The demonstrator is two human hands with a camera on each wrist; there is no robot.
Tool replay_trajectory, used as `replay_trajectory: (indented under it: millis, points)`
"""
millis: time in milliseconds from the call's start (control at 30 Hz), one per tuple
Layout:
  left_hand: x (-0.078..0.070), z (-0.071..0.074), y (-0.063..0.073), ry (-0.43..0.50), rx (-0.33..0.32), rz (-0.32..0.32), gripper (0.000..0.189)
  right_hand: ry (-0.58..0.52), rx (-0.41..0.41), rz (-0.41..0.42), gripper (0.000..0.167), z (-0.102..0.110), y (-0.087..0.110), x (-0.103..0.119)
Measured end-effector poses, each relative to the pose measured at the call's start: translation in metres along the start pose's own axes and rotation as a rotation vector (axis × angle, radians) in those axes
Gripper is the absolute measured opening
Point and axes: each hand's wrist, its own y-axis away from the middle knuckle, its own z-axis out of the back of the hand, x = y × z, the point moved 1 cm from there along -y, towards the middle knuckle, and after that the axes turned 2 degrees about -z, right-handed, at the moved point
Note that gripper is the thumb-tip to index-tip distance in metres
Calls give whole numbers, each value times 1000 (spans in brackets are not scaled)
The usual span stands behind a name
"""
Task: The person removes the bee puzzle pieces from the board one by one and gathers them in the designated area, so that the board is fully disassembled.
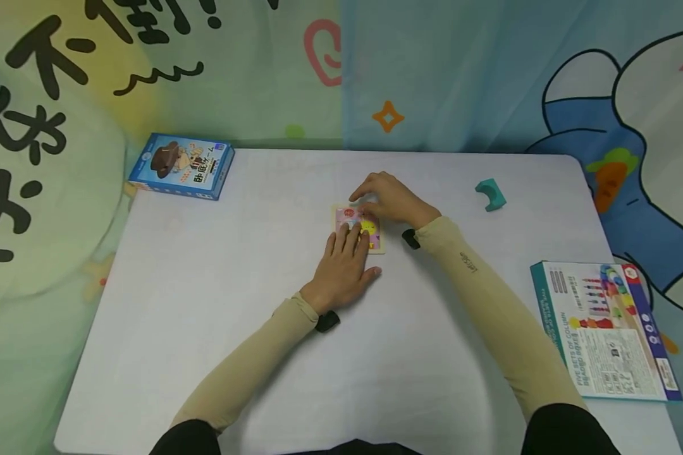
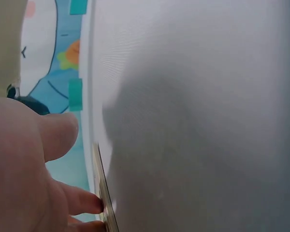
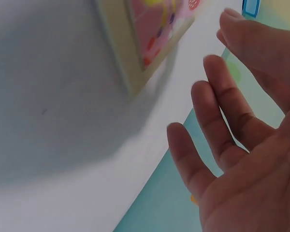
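Pink, pale-framed picture board lies beneath left hand, fingers extended, slightly apart; right hand hovers nearby, fingers apart.

The person wears a long tan left sleeve and a matching tan right sleeve. Small dark letters run along the right one, too tiny to read. Each wrist has a little black box on it. Higher up, black cloth covers both arms.
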Motion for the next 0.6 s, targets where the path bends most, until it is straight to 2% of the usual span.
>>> replay_trajectory:
  millis: [267, 400, 600]
  points:
    - [-4, -2, -1, -6, 16, -9, 84, 4, 55, 26, 23, -7, -9, 4]
    - [-5, 0, -1, -10, 62, 4, 88, 4, 65, 33, 20, -10, -12, 3]
    - [-4, 1, -1, -7, 122, 34, 91, 7, 77, 18, 25, -14, -16, 4]
